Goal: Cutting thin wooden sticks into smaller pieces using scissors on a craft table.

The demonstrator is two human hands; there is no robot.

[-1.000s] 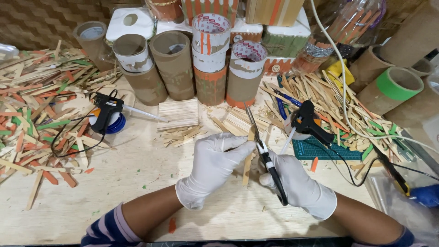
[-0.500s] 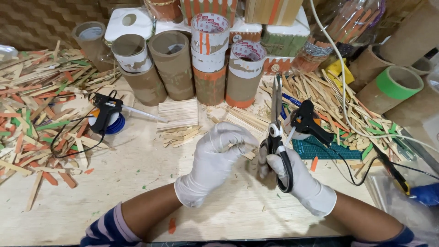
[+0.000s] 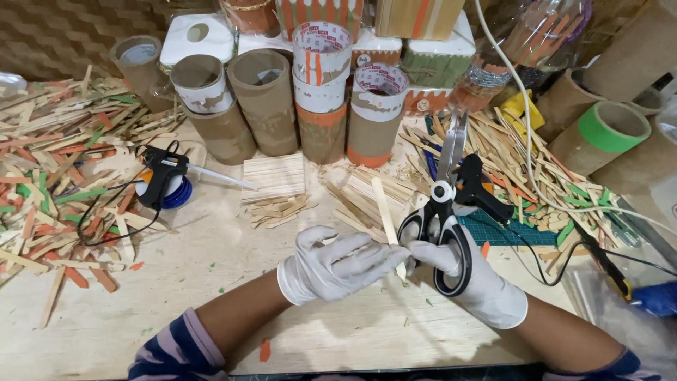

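Both hands wear white gloves. My left hand (image 3: 337, 264) pinches the lower end of a pale wooden stick (image 3: 386, 209) that points up and away from me. My right hand (image 3: 472, 282) grips black-handled scissors (image 3: 446, 212) by the loops, blades nearly closed and pointing away toward the cardboard tubes. The two hands meet just above the wooden tabletop (image 3: 211, 282), the stick right beside the scissor handles.
A black glue gun (image 3: 163, 176) lies at the left, a second one (image 3: 483, 194) on a green cutting mat (image 3: 511, 231) at the right. Cardboard tubes (image 3: 264, 102) stand behind. Heaps of coloured sticks (image 3: 56, 169) lie left and more sticks (image 3: 543, 176) right. A stick panel (image 3: 273, 176) rests mid-table.
The scissors swung from pointing down toward me to pointing up and away. The stick now stands upright in my left fingers, and both hands rose slightly.
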